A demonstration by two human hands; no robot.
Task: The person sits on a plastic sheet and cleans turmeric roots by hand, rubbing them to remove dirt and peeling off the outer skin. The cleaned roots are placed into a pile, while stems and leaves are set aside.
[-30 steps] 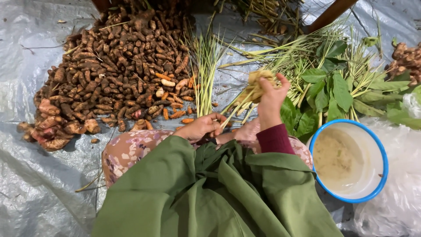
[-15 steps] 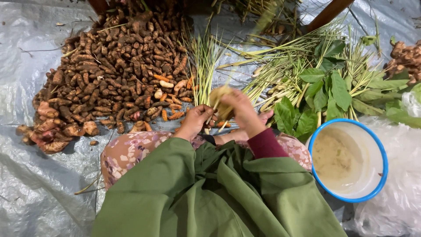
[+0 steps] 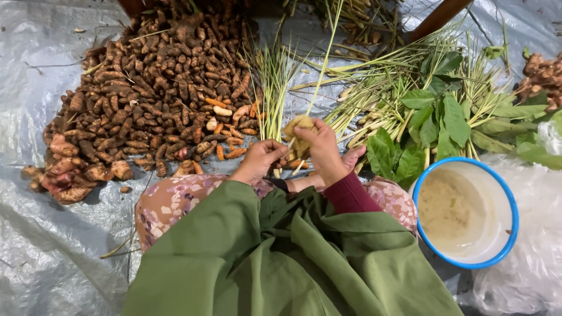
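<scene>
Here both hands, left hand [image 3: 259, 159] and right hand [image 3: 324, 149], close around a pale yellowish peeled root piece [image 3: 298, 130] above the lap, between the brown rhizome heap [image 3: 152, 99] and green leaves [image 3: 436, 123].

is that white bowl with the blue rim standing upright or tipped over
Upright. The bowl sits on the plastic sheet with its round opening facing straight up at the camera, and a shallow layer of cloudy beige liquid lies level inside.

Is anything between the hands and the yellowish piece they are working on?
No. The right hand already holds the yellowish piece, and the left hand sits just beside it with nothing visible between.
</scene>
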